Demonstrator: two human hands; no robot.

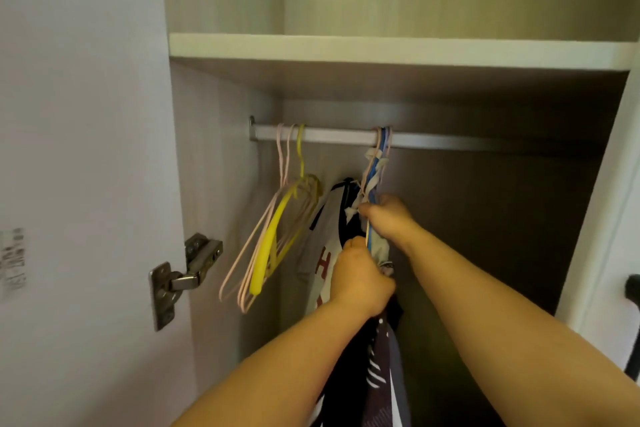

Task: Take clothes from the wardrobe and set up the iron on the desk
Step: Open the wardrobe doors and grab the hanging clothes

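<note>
1. Clothes [325, 253] hang on bunched hangers [375, 180] hooked over the wardrobe rail [450, 140].
2. Right hand [388, 218] grips the hanger necks, probably to lift the hooks off together.
3. Left hand [360, 279] clutches the fabric below, gathering it.
4. Empty hangers [273, 239] hang well apart at the left.

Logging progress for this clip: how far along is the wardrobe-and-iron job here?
Done: the wardrobe door stands open. In hand: both the left hand and right hand grip the hangers of clothes, hooks on the rail. Left: lifting them off; no iron or desk in view.
</note>
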